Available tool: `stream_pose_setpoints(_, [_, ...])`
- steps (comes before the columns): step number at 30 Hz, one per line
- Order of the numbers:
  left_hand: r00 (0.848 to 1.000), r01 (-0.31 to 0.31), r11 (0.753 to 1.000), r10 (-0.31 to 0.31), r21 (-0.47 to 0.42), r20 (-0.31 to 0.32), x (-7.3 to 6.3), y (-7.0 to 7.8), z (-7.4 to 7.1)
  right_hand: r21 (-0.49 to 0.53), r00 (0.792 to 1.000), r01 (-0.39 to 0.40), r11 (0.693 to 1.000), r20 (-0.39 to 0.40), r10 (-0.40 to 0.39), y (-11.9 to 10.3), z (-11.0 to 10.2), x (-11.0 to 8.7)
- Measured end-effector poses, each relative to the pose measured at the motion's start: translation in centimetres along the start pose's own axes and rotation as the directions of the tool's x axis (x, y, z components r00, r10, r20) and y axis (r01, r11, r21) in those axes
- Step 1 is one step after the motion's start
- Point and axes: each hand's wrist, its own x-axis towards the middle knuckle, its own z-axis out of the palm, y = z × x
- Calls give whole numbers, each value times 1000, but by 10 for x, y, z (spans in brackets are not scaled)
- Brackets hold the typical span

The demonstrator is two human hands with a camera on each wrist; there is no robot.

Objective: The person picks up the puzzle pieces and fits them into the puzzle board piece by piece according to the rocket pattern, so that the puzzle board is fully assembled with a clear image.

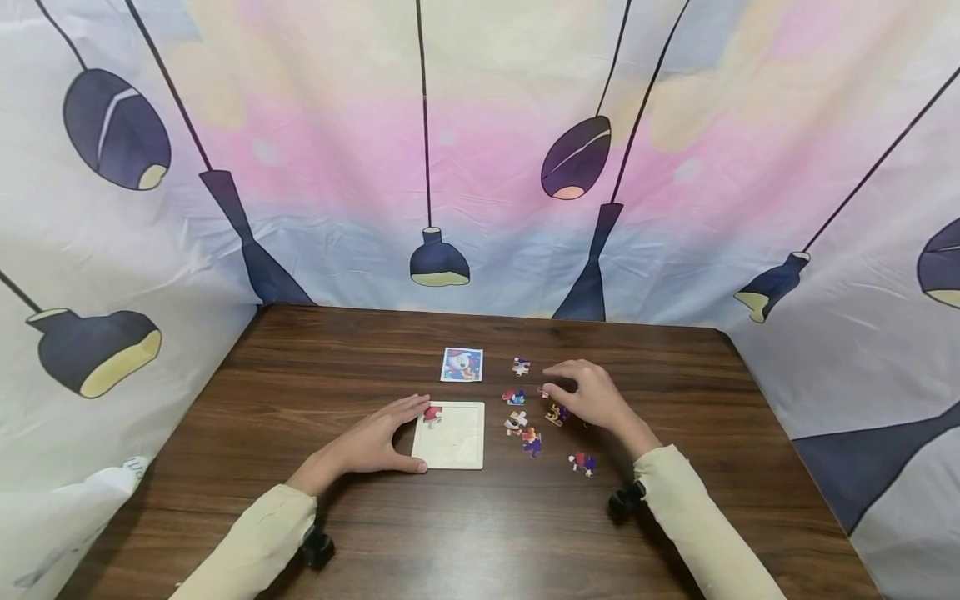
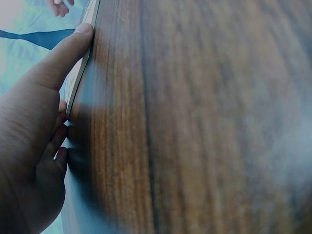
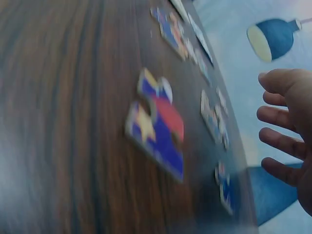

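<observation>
Counter (image 1: pixel 465 542): dark brown surface with straight wood grain.
Puzzle tray (image 1: pixel 457 442): pale, square, shallow, with a raised rim; it lies flat on the counter, one red-and-grey inset piece (image 1: pixel 432 412) in its upper left corner.
Left hand (image 1: pixel 375 440): at the tray's left side, thumb and fingers spread wide, touching its near and far corners.
Right hand (image 1: pixel 594 396): above the loose pieces (image 1: pixel 532 442), right of the tray; fingers apart, slightly bent. Contact with the small piece by the thumb cannot be told.
Picture card (image 1: pixel 462 365): square, printed, beyond the tray.
Left wrist view only: the tray's thin edge, seen side-on.
Right wrist view only: slightly blurred detail of the star piece (image 3: pixel 169 121), thick-edged, notched, violet and red with a yellow star.
</observation>
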Motion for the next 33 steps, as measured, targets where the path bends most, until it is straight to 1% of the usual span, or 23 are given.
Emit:
stream_pose_setpoints(6, [1000,10,1000,-10,-4,6,0,1,-1,-8,999,-50,999,5,50,22,-3,-5])
stream_pose_setpoints(11, [1000,11,1000,-11,-3,8,1,0,0,-20,998,-52,998,37,53,32,-3,-5])
stream_pose_setpoints(21, [1000,19,1000,-19,-1,6,0,1,0,-113,990,1,994,137,15,36,-3,-2])
stream_pose_setpoints(33, [1000,11,1000,-11,-1,1,0,-1,3,-142,987,1,990,160,22,39,-4,3])
